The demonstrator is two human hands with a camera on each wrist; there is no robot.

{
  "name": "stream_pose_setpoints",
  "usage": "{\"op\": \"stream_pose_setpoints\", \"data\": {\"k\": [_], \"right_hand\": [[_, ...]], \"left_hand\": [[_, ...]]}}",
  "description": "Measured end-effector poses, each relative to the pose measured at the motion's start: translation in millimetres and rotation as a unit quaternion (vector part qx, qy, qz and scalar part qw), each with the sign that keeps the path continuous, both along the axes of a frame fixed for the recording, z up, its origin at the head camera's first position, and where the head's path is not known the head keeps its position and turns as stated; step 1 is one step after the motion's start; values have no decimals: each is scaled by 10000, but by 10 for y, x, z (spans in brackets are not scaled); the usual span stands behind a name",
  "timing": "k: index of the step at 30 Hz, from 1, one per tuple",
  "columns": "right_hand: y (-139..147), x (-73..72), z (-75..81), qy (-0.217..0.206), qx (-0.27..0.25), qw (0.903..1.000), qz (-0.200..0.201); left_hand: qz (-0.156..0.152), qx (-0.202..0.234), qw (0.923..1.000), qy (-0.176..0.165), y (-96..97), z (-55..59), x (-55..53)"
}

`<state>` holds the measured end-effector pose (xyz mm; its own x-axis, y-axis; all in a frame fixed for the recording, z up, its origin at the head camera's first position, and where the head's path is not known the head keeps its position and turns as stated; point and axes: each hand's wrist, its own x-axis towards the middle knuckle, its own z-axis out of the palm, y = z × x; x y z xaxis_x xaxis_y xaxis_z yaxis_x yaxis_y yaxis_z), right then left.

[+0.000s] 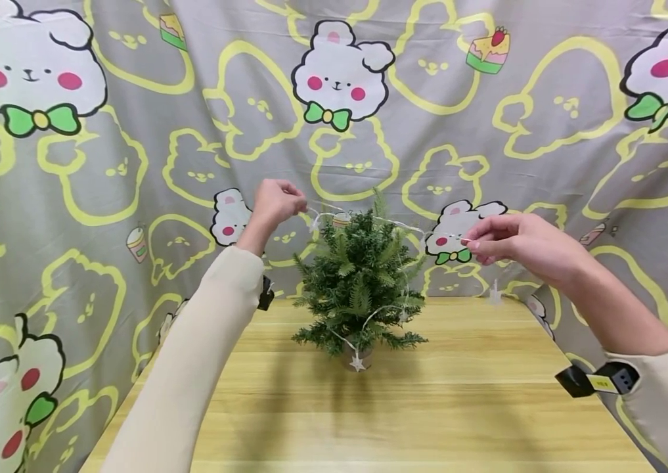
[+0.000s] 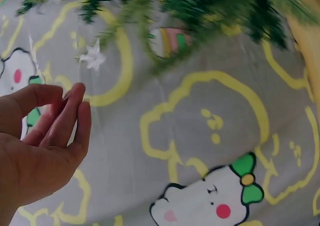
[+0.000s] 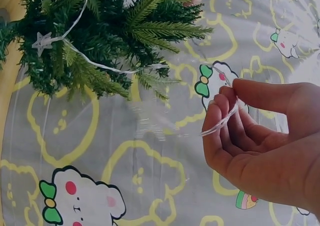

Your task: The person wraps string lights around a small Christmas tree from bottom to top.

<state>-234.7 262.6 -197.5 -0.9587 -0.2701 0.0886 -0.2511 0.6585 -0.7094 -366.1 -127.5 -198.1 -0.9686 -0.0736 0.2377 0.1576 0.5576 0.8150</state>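
A small artificial Christmas tree (image 1: 357,282) stands on a wooden table, in a pot (image 1: 362,358). A clear string of star lights (image 1: 401,225) runs behind the treetop between both hands and loops round the lower branches. My left hand (image 1: 277,202) pinches the string left of the treetop; a star (image 2: 94,56) hangs close to its fingertips in the left wrist view. Out to the right, my right hand (image 1: 523,246) pinches the wire (image 3: 225,118) between thumb and fingers. A blurred star (image 3: 149,120) dangles beside that hand. Another star (image 1: 358,361) hangs low in front of the pot.
The wooden table (image 1: 404,420) extends in front of the tree. Behind and at both sides hangs a grey curtain (image 1: 192,79) with cartoon animals in yellow outline. Dark wrist cameras (image 1: 596,380) sit on the cream sleeves (image 1: 203,341).
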Motion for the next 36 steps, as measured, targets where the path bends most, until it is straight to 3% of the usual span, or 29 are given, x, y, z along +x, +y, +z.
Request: {"op": "stream_pose_setpoints", "data": {"k": [10, 15, 20, 25, 31, 36], "right_hand": [[81, -2, -19, 7, -98, 9999, 23], [93, -8, -19, 67, -37, 9999, -152], [101, 3, -7, 207, -199, 9991, -305], [99, 12, -4, 290, -264, 9985, -379], [90, 20, -2, 208, -407, 9978, -482], [49, 20, 13, 175, -585, 9969, -491]], "left_hand": [[-398, 214, 9979, -467, -137, -167, 16], [-937, -86, 9895, -1095, -186, -161, 52], [-1369, -620, 9793, -1353, -212, -128, 102], [-1375, -963, 9775, -1275, -185, -29, 175], [-1355, -616, 9850, -874, -36, 172, 260], [-1527, -303, 9871, -385, 221, 375, 390]]}}
